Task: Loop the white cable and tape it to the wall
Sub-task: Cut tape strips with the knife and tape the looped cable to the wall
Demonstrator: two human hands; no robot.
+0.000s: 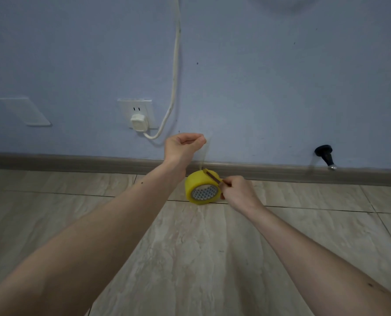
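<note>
A white cable [176, 65] hangs down the blue wall and curves into a white plug [139, 123] seated in a wall socket [135, 108]. A yellow tape roll [200, 187] is held just above the floor near the skirting. My right hand [238, 192] grips the roll together with a thin brown blade-like strip [212, 176] lying across its top. My left hand [184, 147] is closed above the roll, pinching the end of a clear tape strip [204, 153] pulled up from it.
A grey skirting board [76, 160] runs along the foot of the wall above the tiled floor [201, 247]. A black door stopper [325, 155] sticks out of the wall at the right. A blank white cover plate [26, 111] sits at the left.
</note>
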